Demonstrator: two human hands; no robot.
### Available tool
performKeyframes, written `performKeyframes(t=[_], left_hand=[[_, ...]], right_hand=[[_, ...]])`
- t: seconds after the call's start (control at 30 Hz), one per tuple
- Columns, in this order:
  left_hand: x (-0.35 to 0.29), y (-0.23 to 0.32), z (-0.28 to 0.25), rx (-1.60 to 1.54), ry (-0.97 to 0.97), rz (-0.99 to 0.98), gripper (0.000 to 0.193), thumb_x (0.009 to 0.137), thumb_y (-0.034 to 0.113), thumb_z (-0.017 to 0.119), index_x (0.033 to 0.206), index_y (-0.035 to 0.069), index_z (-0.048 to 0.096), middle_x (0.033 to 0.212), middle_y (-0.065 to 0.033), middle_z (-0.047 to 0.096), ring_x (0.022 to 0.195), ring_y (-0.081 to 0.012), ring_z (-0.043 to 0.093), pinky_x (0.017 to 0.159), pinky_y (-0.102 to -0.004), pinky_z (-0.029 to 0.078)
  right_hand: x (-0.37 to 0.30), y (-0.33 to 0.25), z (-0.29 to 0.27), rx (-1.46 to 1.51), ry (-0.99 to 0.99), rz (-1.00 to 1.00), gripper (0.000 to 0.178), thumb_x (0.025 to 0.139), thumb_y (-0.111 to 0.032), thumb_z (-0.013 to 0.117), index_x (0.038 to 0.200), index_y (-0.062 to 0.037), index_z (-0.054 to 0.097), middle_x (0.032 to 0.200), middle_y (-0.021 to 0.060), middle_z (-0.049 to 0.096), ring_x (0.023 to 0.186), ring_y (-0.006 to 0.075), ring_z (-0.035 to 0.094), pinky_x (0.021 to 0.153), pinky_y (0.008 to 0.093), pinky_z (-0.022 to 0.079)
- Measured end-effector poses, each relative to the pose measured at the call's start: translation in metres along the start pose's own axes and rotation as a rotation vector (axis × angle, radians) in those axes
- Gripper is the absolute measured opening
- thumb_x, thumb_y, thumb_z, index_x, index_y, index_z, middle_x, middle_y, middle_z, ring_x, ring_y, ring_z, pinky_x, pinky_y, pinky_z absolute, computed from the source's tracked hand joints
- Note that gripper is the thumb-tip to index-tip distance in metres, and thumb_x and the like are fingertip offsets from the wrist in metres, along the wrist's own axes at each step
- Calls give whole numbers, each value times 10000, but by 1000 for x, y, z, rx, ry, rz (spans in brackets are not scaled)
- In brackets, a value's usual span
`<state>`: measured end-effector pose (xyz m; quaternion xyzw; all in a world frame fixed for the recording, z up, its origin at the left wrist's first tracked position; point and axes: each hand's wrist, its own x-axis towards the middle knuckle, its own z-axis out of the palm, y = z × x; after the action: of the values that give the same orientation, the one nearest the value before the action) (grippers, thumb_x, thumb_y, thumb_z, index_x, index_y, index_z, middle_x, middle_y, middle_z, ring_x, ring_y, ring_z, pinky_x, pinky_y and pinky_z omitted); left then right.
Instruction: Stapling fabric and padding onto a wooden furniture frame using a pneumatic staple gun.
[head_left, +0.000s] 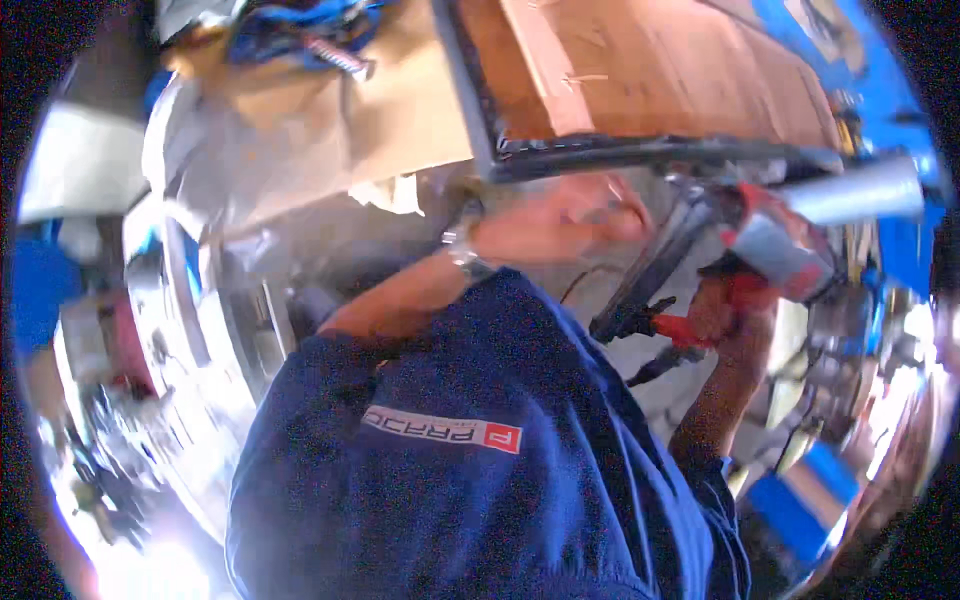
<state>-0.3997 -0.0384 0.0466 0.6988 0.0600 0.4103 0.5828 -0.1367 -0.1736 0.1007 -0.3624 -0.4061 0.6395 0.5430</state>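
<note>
The right hand (735, 308) is wrapped around the handle of a red and grey handheld power tool (785, 245), which is located to the right of the operator's torso. A long, dark, straight bar (650, 268), apparently part of the tool, slopes down and leftward from the tool body toward the torso. The grip around the handle probably lets one hand carry the tool's weight and set its angle.

The left hand (575, 220), with a metal-banded wristwatch (463, 248) at the wrist, is positioned in front of the chest, near the bar but apart from it. Its fingers appear partly curled; motion blur obscures them, so whether they enclose anything cannot be determined. This placement likely leaves the left hand available to support or steady.

Beyond both hands is a flat brown panel (670, 75) bordered by a black edge strip (660, 155). The strip lies just beyond the left hand. To the panel's left is a tan, creased, paper-like sheet (405, 115); it may serve as a protective layer. A slim red and silver object (338, 57) rests on the sheet, beside a blurred blue bundle (285, 35). A pale silver cylinder (865, 190) is located beyond the tool, to the right.
</note>
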Motion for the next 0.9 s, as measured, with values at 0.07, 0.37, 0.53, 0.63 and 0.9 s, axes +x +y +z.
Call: performKeyframes(t=[0.07, 0.37, 0.53, 0.63, 0.9], left_hand=[[-3, 20, 34, -129, 113, -47, 371, 941, 358, 457, 1020, 28, 608, 1016, -84, 629, 875, -197, 581, 779, -313, 456], [-87, 86, 127, -642, 901, -18, 538, 974, 518, 356, 1179, 53, 532, 913, -59, 603, 737, -166, 550, 713, -304, 455], [-239, 107, 157, -219, 1258, 28, 792, 845, 157, 626, 1488, 115, 164, 1528, -90, 204, 1358, -276, 275, 1082, -381, 263], [-347, 67, 207, -98, 1712, -290, 706, 857, 122, 633, 1455, 102, 257, 1434, -132, 344, 1237, -257, 416, 955, -349, 389], [-500, 130, 92, 666, 1973, -833, 149, 801, 148, 582, 826, 34, 675, 650, -34, 616, 544, -119, 503, 497, -261, 411]], right_hand=[[38, -4, 1, 132, -225, 91, 390, 883, -433, 594, 979, -61, 659, 651, 23, 582, 421, 96, 405, 399, 245, 365], [76, 31, 167, 200, -128, 340, 544, 842, -600, 543, 939, -71, 622, 556, 8, 514, 394, 78, 374, 404, 229, 359], [119, 99, 218, 475, -1088, 762, 374, 911, -434, 571, 931, -61, 588, 637, 16, 545, 469, 88, 460, 415, 193, 367], [109, 111, 242, -68, -1150, 355, 240, 911, -289, 586, 1003, -68, 593, 732, 26, 591, 543, 83, 512, 459, 164, 385], [116, 323, 144, -934, -1150, 90, 602, 768, -164, 740, 1284, -98, 437, 1224, 124, 537, 943, 234, 596, 716, 333, 530]])
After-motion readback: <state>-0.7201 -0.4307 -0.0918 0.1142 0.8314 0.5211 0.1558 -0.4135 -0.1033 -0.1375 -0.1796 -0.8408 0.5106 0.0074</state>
